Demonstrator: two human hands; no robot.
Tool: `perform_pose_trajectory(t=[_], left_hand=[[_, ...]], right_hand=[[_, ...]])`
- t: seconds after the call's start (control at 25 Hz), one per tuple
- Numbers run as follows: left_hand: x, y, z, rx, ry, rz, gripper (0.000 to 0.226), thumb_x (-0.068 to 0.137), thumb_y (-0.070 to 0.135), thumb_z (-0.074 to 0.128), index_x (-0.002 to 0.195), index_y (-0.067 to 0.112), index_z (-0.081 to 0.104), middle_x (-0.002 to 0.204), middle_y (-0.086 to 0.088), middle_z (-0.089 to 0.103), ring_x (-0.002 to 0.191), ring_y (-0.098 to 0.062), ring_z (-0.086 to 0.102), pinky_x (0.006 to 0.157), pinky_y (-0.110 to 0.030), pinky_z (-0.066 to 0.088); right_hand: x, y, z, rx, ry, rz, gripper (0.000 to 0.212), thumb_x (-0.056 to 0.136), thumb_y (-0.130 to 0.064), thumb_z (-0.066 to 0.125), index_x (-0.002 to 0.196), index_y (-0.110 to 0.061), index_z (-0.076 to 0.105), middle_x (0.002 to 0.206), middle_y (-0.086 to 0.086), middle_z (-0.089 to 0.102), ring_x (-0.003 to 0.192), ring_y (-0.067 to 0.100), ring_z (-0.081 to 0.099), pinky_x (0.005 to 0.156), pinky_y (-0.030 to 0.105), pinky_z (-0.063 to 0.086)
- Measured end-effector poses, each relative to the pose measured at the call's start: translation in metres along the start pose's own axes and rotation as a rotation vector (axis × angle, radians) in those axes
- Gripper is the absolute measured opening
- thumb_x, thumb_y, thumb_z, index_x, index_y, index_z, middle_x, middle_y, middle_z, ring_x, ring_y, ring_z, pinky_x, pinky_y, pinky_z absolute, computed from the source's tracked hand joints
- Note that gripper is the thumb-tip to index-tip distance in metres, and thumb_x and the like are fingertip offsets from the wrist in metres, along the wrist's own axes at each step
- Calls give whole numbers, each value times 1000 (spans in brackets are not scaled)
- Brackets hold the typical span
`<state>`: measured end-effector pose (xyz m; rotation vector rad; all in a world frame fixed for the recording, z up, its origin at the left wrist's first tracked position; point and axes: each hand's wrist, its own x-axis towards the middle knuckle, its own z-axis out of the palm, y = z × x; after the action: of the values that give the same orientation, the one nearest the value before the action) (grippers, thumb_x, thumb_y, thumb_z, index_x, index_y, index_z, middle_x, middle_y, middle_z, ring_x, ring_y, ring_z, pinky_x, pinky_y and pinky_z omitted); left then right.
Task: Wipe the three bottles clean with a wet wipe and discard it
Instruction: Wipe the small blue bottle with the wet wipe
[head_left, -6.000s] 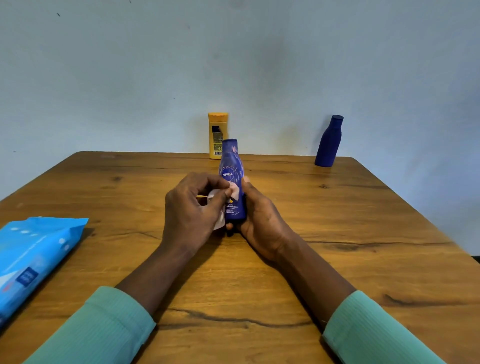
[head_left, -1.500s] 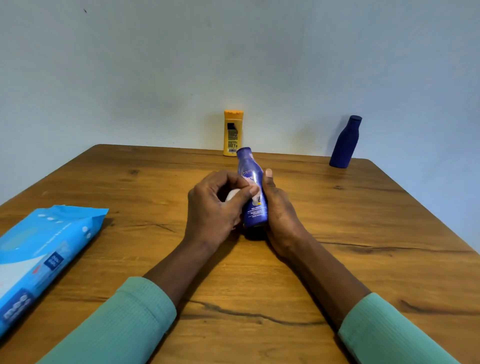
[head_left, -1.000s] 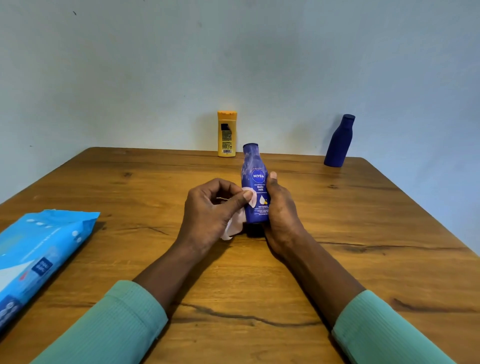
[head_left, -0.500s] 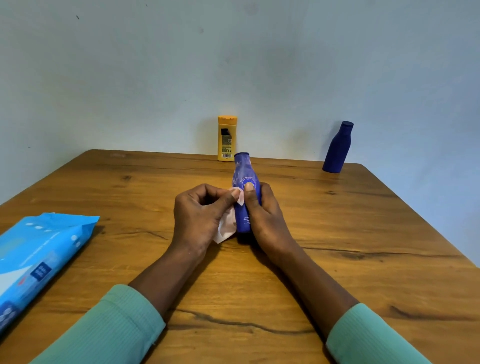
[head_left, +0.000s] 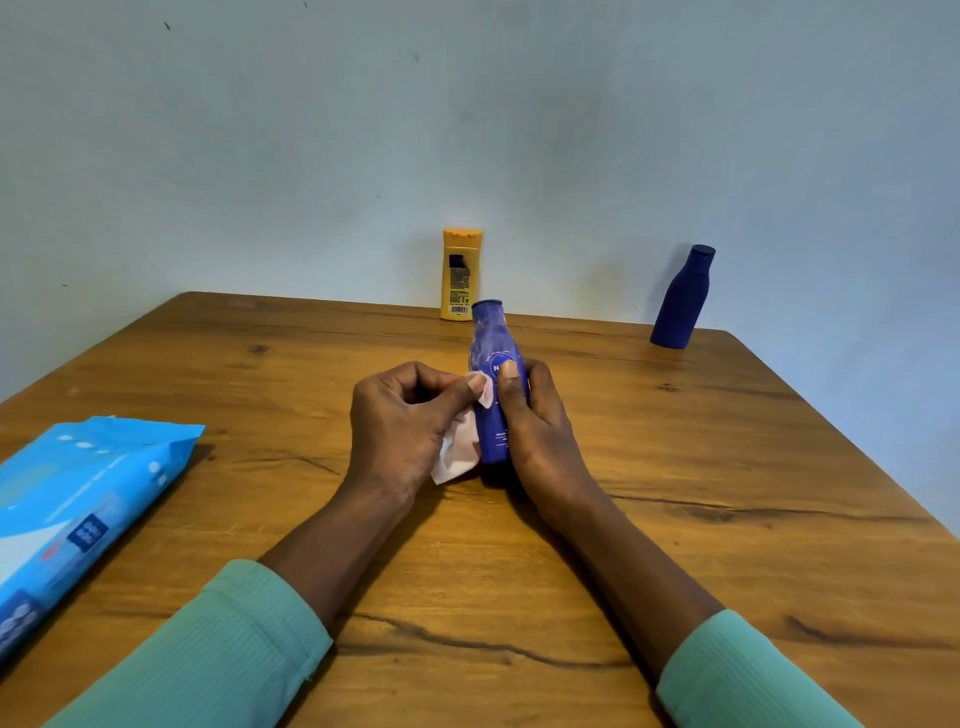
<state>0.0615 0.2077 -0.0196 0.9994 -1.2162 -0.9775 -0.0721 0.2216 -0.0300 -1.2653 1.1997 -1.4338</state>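
Observation:
A blue Nivea bottle (head_left: 491, 353) stands upright at the middle of the wooden table (head_left: 675, 493). My right hand (head_left: 535, 441) grips it from the right, thumb across the label. My left hand (head_left: 400, 421) pinches a white wet wipe (head_left: 457, 452) and presses it against the bottle's left side. A yellow bottle (head_left: 460, 275) stands at the table's far edge by the wall. A plain dark blue bottle (head_left: 681, 299) stands at the far right corner.
A light blue pack of wet wipes (head_left: 78, 514) lies at the table's left edge. A pale wall rises right behind the table. The table's right edge runs diagonally down toward the near right.
The bottle has been turned in my right hand, so part of its label faces me. My left hand still rubs the wipe on its left side. The view shifted slightly.

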Motion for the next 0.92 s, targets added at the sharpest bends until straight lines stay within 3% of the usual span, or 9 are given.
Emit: perform_pose_trajectory(t=[0.12, 0.2, 0.28, 0.4, 0.56, 0.68, 0.76, 0.84, 0.92], left_hand=[[-3, -2, 2, 134, -127, 19, 19, 78, 23, 88, 82, 8, 77, 80, -7, 79, 79, -27, 77, 74, -44, 64], [-7, -3, 6, 200, -225, 42, 16, 80, 20, 88, 81, 9, 77, 79, -6, 79, 77, -24, 77, 73, -41, 63], [-3, -4, 5, 210, -231, 53, 15, 79, 18, 88, 81, 9, 77, 79, -6, 79, 77, -23, 76, 73, -38, 63], [1, -3, 1, 126, -130, 32, 17, 80, 18, 87, 85, 6, 77, 84, -8, 79, 82, -24, 78, 73, -39, 64], [3, -2, -1, -62, -52, -30, 22, 76, 21, 86, 86, 5, 75, 88, -10, 79, 85, -24, 77, 73, -36, 65], [3, -4, 0, -99, -225, -136, 28, 69, 25, 87, 82, 3, 75, 86, -14, 77, 81, -25, 72, 72, -34, 61], [-1, -3, 1, -42, -351, -106, 33, 68, 24, 87, 83, -1, 73, 81, -15, 75, 74, -22, 69, 68, -31, 59], [0, -1, 2, -51, -385, -64, 30, 69, 22, 86, 82, -1, 72, 80, -14, 76, 72, -21, 70, 67, -29, 59], [1, 1, 0, -115, -350, -47, 26, 71, 23, 85, 81, 2, 72, 82, -13, 77, 73, -21, 72, 67, -30, 60]], right_hand=[[-1, 1, -3, 38, 83, -14, 39, 101, -57, 44, 122, -25, 50, 106, 5, 66, 95, 22, 71, 84, 48, 62], [1, 2, -7, 116, 143, 5, 49, 92, -68, 45, 121, -28, 51, 106, 11, 64, 92, 25, 67, 82, 50, 61], [3, 2, -9, 140, 143, 8, 46, 94, -66, 47, 123, -30, 50, 111, 12, 63, 96, 27, 67, 82, 51, 61], [2, 1, -6, 136, 46, -10, 39, 102, -48, 54, 134, -26, 47, 119, 6, 66, 107, 25, 71, 84, 41, 64], [2, 2, -4, 160, -54, 3, 39, 102, -45, 56, 136, -26, 51, 123, 5, 69, 107, 21, 74, 89, 45, 63], [5, 4, -9, 209, 31, 43, 39, 101, -56, 54, 124, -25, 59, 108, 8, 70, 96, 27, 71, 89, 47, 61], [7, 4, -13, 261, 68, 81, 52, 96, -68, 54, 116, -20, 62, 94, 8, 64, 88, 29, 62, 82, 49, 55], [8, 4, -15, 283, 41, 98, 60, 90, -71, 54, 116, -18, 62, 97, 9, 63, 91, 30, 60, 84, 50, 55], [8, 4, -15, 254, -24, 87, 60, 90, -70, 56, 124, -20, 61, 113, 12, 69, 105, 33, 68, 98, 57, 56]])
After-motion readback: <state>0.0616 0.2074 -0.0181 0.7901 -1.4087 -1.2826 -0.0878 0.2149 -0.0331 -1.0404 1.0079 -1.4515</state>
